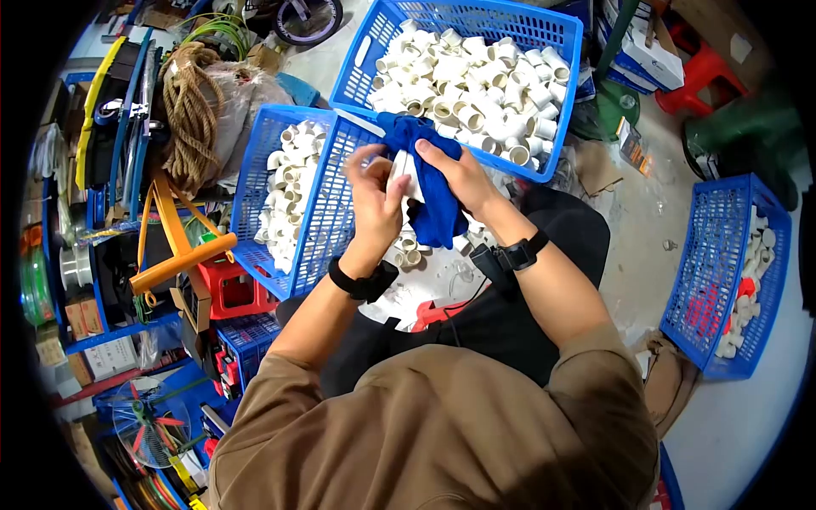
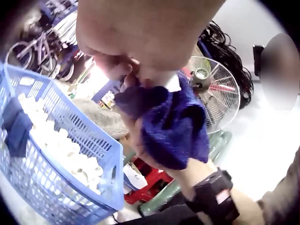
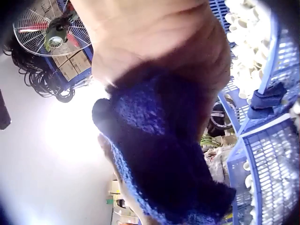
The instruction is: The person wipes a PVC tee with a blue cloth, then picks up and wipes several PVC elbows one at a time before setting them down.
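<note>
A blue cloth (image 1: 438,200) hangs from the right hand (image 1: 463,180), whose fingers grip it with the thumb on top. A white piece (image 1: 406,177) shows between the cloth and the left hand (image 1: 376,200); the left thumb and fingers pinch it, and those fingers look blurred. The left wrist view shows the cloth (image 2: 176,129) bunched below the left hand (image 2: 140,37). Close up in the right wrist view, the cloth (image 3: 159,140) lies against the right palm (image 3: 159,51) and hides the fingers.
Ahead stands a large blue basket (image 1: 571,93) of white pipe fittings, with a smaller basket (image 1: 319,200) of fittings at its left. Another basket (image 1: 701,272) is at the right. Red stools (image 1: 234,289) and crowded shelves (image 1: 127,331) are on the left.
</note>
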`<state>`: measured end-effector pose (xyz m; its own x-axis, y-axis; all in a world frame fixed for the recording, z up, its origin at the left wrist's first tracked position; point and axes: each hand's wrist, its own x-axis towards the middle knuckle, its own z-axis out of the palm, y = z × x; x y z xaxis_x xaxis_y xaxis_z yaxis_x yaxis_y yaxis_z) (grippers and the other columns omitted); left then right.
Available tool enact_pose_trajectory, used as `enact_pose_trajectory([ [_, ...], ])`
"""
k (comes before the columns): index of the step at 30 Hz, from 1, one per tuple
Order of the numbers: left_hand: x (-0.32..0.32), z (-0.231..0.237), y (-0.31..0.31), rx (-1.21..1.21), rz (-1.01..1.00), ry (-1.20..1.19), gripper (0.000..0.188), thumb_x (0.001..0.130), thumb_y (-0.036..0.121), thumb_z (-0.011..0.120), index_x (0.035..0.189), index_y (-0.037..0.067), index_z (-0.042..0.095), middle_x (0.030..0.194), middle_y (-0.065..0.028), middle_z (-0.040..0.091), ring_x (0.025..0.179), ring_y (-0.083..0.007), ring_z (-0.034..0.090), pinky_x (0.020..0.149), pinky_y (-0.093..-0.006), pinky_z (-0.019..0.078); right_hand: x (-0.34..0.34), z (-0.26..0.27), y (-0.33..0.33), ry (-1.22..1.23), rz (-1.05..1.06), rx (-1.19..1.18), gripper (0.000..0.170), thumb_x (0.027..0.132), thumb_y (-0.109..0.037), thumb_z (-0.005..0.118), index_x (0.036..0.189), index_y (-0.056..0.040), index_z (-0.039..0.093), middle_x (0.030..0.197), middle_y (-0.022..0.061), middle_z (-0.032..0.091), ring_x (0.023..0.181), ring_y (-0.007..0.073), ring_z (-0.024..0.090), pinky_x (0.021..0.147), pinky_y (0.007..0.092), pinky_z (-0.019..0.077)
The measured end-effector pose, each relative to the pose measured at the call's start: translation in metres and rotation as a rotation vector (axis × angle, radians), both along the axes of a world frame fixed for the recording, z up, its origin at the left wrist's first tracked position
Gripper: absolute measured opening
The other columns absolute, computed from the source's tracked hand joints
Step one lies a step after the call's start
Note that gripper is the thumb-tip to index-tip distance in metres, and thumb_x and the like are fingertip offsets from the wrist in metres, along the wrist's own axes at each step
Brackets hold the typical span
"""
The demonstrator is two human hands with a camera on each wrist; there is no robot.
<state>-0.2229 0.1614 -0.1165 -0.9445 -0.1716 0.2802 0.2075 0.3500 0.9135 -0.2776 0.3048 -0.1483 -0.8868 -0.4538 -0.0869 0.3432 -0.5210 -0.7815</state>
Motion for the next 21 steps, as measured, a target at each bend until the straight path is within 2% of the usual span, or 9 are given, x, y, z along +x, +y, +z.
enact_pose_trajectory([
  [1, -0.005, 0.001, 0.005, 0.117, 0.124, -0.071, 0.024, 0.102, 0.026, 0.055, 0.095, 0.004, 0.057, 0.078, -0.0038, 0.057, 0.067, -0.0113, 0.054, 0.06, -0.0269, 0.0433, -0.001, -0.006, 0.002, -0.008, 0.055, 0.045, 0.04, 0.093, -0.04, 0.067, 0.111, -0.0044, 0.067, 0.085, 0.0023, 0.068, 0.075, 0.0114, 0.062, 0.069, 0.0285, 0.0497],
  [2, -0.011, -0.006, -0.003, 0.116, 0.124, -0.073, 0.024, 0.102, 0.026, 0.055, 0.095, 0.004, 0.057, 0.078, -0.0038, 0.057, 0.067, -0.0113, 0.054, 0.06, -0.0269, 0.0433, 0.001, -0.008, 0.001, -0.009, 0.054, 0.044, 0.04, 0.093, -0.04, 0.067, 0.111, -0.0044, 0.067, 0.085, 0.0023, 0.068, 0.075, 0.0114, 0.062, 0.069, 0.0285, 0.0497],
  [5, -0.022, -0.015, -0.008, 0.57, 0.198, -0.327, 0.04, 0.107, 0.04, 0.044, 0.099, 0.004, 0.059, 0.089, -0.0032, 0.061, 0.078, -0.0098, 0.057, 0.072, -0.025, 0.0468, 0.013, -0.002, -0.005, 0.418, -0.192, 0.564, 0.071, 0.084, -0.06, 0.068, 0.113, 0.0039, 0.062, 0.096, 0.0279, 0.07, 0.095, 0.0441, 0.068, 0.083, 0.0446, 0.0531],
  [9, -0.017, 0.005, 0.021, 0.467, 0.168, -0.29, 0.056, 0.109, 0.046, 0.031, 0.131, -0.001, 0.052, 0.114, -0.0115, 0.062, 0.103, -0.0171, 0.059, 0.092, -0.0299, 0.0465, 0.014, -0.006, -0.015, 0.487, -0.309, 0.669, 0.071, 0.085, -0.064, 0.066, 0.111, 0.0022, 0.063, 0.088, 0.0271, 0.07, 0.087, 0.0449, 0.068, 0.077, 0.0477, 0.0537],
  [14, -0.019, 0.003, 0.003, 0.125, 0.14, -0.247, 0.062, 0.105, 0.052, 0.038, 0.13, -0.001, 0.058, 0.104, -0.0043, 0.067, 0.095, -0.0096, 0.06, 0.085, -0.0243, 0.0479, 0.006, -0.017, -0.013, 0.513, -0.221, 0.627, 0.065, 0.089, -0.065, 0.06, 0.101, -0.0013, 0.068, 0.077, 0.0248, 0.067, 0.083, 0.0457, 0.067, 0.074, 0.046, 0.054],
  [16, -0.024, -0.002, -0.01, 0.125, 0.086, -0.189, 0.063, 0.106, 0.051, 0.037, 0.13, -0.002, 0.06, 0.106, -0.0054, 0.068, 0.097, -0.0106, 0.06, 0.087, -0.0247, 0.0479, 0.01, -0.022, -0.016, 0.486, -0.172, 0.653, 0.064, 0.089, -0.063, 0.062, 0.111, -0.0023, 0.064, 0.085, 0.0227, 0.069, 0.086, 0.0447, 0.067, 0.077, 0.0446, 0.0539],
  [18, -0.028, 0.018, -0.014, 0.123, -0.064, -0.296, 0.063, 0.107, 0.049, 0.037, 0.129, -0.004, 0.061, 0.11, -0.0073, 0.068, 0.099, -0.0115, 0.061, 0.089, -0.0256, 0.0482, 0.022, -0.015, -0.023, 0.446, -0.376, 0.474, 0.07, 0.087, -0.061, 0.066, 0.128, -0.0047, 0.055, 0.103, 0.0231, 0.069, 0.099, 0.0431, 0.066, 0.086, 0.0444, 0.0521],
  [19, -0.028, 0.032, -0.014, 0.07, -0.124, -0.37, 0.063, 0.108, 0.048, 0.036, 0.129, -0.005, 0.061, 0.113, -0.009, 0.068, 0.101, -0.0128, 0.061, 0.092, -0.027, 0.0479, 0.021, -0.019, -0.022, 0.438, -0.301, 0.492, 0.083, 0.086, -0.061, 0.069, 0.143, -0.0085, 0.04, 0.129, 0.0232, 0.059, 0.117, 0.0414, 0.06, 0.097, 0.0438, 0.0478],
  [21, -0.029, 0.032, -0.019, 0.081, -0.148, -0.41, 0.065, 0.107, 0.05, 0.035, 0.133, -0.005, 0.059, 0.112, -0.0089, 0.069, 0.102, -0.0136, 0.062, 0.094, -0.0283, 0.0471, 0.019, -0.013, -0.019, 0.481, -0.28, 0.505, 0.081, 0.085, -0.061, 0.069, 0.142, -0.0095, 0.044, 0.141, 0.0232, 0.052, 0.128, 0.0406, 0.054, 0.101, 0.0426, 0.0457],
])
